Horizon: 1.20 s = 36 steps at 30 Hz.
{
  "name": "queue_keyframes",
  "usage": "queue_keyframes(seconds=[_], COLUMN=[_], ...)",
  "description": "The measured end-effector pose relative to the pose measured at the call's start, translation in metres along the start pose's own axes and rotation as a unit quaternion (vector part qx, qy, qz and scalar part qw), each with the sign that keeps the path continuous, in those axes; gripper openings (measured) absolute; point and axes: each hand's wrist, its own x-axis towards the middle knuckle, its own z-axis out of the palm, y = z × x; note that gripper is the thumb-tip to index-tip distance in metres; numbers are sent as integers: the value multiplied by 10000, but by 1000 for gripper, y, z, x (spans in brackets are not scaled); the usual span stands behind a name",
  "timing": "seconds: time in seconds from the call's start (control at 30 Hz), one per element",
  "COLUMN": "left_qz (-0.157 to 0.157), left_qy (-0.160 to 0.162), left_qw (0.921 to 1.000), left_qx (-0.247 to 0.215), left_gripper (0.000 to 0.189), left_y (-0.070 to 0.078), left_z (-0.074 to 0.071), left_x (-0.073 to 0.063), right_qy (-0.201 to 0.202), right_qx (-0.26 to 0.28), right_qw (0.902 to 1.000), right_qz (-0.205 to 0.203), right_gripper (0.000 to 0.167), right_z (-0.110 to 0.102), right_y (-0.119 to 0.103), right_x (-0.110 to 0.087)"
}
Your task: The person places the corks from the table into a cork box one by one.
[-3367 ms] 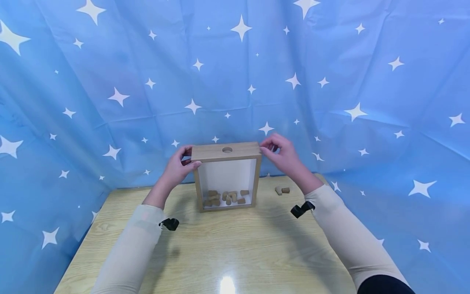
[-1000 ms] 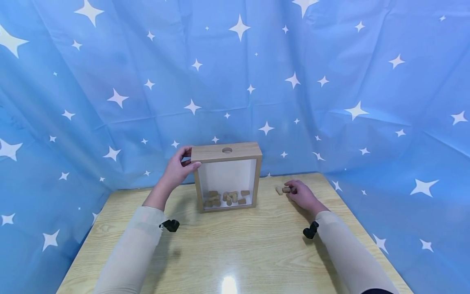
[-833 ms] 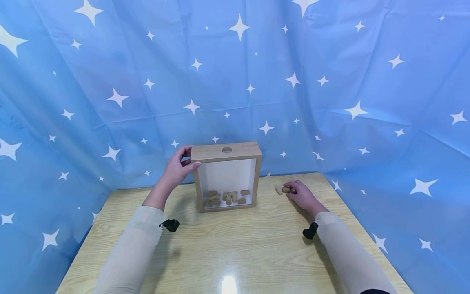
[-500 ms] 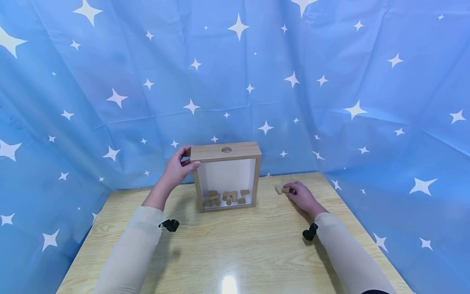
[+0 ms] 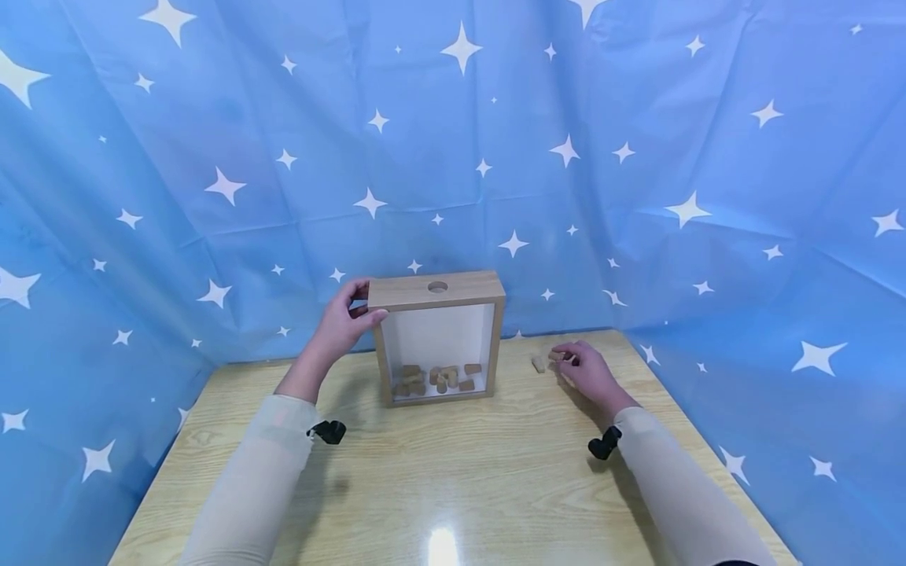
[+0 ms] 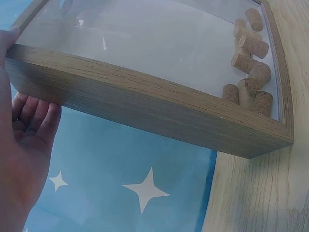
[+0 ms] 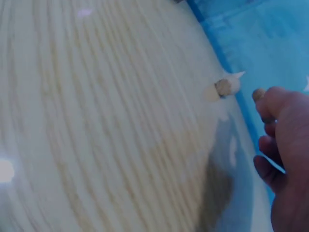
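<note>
A wooden shadow box (image 5: 433,292) with a clear front and a round hole in its top stands upright on the table. Several corks (image 6: 253,46) lie along its bottom inside. My left hand (image 5: 338,322) grips the box's upper left corner, thumb on the front and fingers behind. To the right of the box, my right hand (image 5: 587,373) pinches a cork (image 7: 258,94) between thumb and fingertips, just above the tabletop. Beside it a single loose cork (image 5: 538,364) lies on the table. Most of the pinched cork is hidden by the fingers.
The light wood table (image 5: 453,472) runs back to a blue curtain (image 5: 439,141) with white stars, close behind the box. Its right edge (image 5: 697,440) passes beyond my right forearm. A bright light reflection shows at the front.
My right hand has come down from the box's upper right corner to the two loose corks and lifted one slightly off the table. My left hand keeps its hold on the box.
</note>
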Motion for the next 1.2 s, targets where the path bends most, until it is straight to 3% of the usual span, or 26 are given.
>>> queue_keyframes(seconds=[0.27,0.77,1.2], left_qz=[73,44,-9], left_qy=[22,10,-40], left_qw=[10000,10000,10000], left_qx=[24,-22,-80], left_gripper=[71,70,72], left_y=[1,0,0], left_z=[-1,-1,-1], left_x=[1,0,-2], right_qy=[261,783,736], right_qx=[227,387,443], right_qw=[9994,9923,9885], right_qz=[-54,-873,-1244], right_gripper=[32,30,28], right_z=[-9,-24,-39], right_y=[-25,-89,-132], right_x=[5,18,21])
